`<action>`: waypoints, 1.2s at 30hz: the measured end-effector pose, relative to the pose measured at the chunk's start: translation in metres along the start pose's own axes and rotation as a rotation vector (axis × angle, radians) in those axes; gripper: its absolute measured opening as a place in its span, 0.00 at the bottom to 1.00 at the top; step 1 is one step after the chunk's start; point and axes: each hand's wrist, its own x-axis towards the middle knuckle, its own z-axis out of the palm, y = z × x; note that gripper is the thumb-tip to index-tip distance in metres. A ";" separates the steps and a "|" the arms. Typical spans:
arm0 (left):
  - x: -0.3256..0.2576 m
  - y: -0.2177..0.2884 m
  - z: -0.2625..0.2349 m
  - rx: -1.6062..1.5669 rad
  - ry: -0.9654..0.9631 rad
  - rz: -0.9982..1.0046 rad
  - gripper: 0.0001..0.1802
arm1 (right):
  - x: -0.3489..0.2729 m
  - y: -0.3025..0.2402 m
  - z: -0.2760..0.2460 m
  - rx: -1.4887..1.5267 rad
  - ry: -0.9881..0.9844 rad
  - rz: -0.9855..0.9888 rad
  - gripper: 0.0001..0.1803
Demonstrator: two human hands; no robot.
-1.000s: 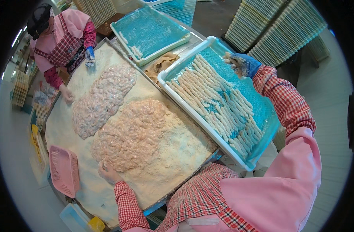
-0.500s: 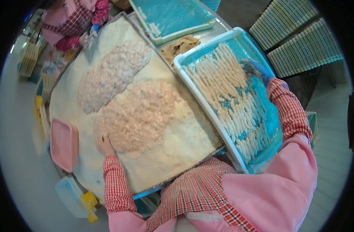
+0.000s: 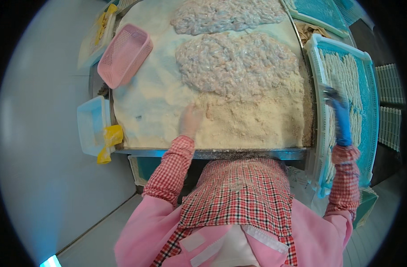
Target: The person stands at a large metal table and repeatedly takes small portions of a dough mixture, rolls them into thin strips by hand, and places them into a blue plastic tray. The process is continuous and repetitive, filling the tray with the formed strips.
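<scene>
My left hand [image 3: 192, 119], in a thin pale glove dusted with crumbs, rests flat on the breadcrumb bed [image 3: 252, 120] with its fingers spread, just below a heap of pale pink raw shrimp [image 3: 236, 60]. My right hand [image 3: 339, 113], in a blue glove, hovers over the teal mesh tray [image 3: 371, 107], where rows of breaded shrimp [image 3: 341, 71] lie; its fingers look loosely curled and blurred. A second shrimp heap [image 3: 225, 15] lies farther back on the crumbs.
A pink plastic basket [image 3: 123, 55] sits tilted on the crumb table's left part. A pale blue tub [image 3: 91, 124] and a yellow bag [image 3: 109, 140] hang off the left edge. Another teal tray [image 3: 316, 13] stands at the back right; stacked racks [image 3: 390, 111] on the right.
The view has swung down and toward me; the other person has left the picture. My left hand stays on the crumbs. My right hand has drawn back toward the tray's near half.
</scene>
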 end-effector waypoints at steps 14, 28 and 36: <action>-0.008 0.000 -0.008 0.055 -0.063 -0.161 0.14 | -0.037 0.061 0.312 -1.430 -0.416 -0.782 0.23; -0.037 -0.002 -0.016 0.336 0.017 0.121 0.21 | -0.055 0.050 0.195 0.330 -0.095 0.371 0.15; -0.044 0.071 0.021 0.026 -0.187 0.427 0.19 | -0.055 0.021 0.181 0.555 -0.053 0.457 0.14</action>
